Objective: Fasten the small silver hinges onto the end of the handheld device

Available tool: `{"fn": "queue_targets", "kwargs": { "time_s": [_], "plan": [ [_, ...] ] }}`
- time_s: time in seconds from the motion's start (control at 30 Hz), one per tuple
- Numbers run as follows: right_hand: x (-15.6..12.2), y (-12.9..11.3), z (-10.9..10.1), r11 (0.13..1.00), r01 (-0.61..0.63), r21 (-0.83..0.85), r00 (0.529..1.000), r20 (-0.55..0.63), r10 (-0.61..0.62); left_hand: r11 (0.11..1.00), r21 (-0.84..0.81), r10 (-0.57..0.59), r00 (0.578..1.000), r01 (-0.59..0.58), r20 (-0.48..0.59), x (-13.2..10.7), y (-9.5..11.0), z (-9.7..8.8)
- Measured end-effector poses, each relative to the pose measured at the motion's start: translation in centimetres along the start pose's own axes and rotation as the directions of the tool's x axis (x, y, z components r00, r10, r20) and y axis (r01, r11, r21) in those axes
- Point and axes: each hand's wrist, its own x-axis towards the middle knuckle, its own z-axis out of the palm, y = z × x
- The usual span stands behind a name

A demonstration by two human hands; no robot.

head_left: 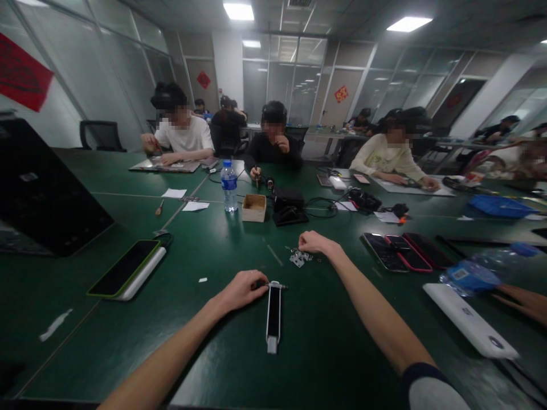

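A long, narrow black strip-shaped device (274,313) with a white frame lies on the green table in front of me. A thin metal rod (284,287) sticks out sideways at its far end. My left hand (245,289) is closed there, thumb and fingers pinching the left side of that end. Further off, my right hand (315,242) reaches down with its fingertips pressed together at a small heap of metal parts (299,258). Whatever those fingertips hold, if anything, is too small to make out.
On the left are a green-edged phone (126,267) and a laptop (47,199). Ahead stand a water bottle (229,188) and a small box (253,208). Phones (384,251), a white power bank (470,322) and another person's hand (523,302) are at right. Several people sit opposite.
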Motion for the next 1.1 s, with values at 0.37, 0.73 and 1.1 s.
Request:
{"fn": "queue_targets", "kwargs": {
  "time_s": [0.37, 0.73, 1.1],
  "plan": [
    [-6.3, -4.2, 1.9, 0.907, 0.265, 0.329, 0.954, -0.226, -0.197, 1.0, -0.005, 0.009, 0.999, -0.009, -0.039, -0.1, 0.0, 0.1],
    [-10.4, -5.0, 7.0, 0.832, 0.342, 0.437, 0.929, -0.291, -0.229, 1.0, -0.007, 0.02, 0.999, -0.02, -0.044, 0.0, 0.0, 0.3],
    [-10.8, -4.7, 7.9, 0.803, 0.348, 0.484, 0.929, -0.29, -0.227, 1.0, 0.017, 0.019, 0.999, -0.019, -0.037, 0.0, 0.0, 0.3]
  ]
}}
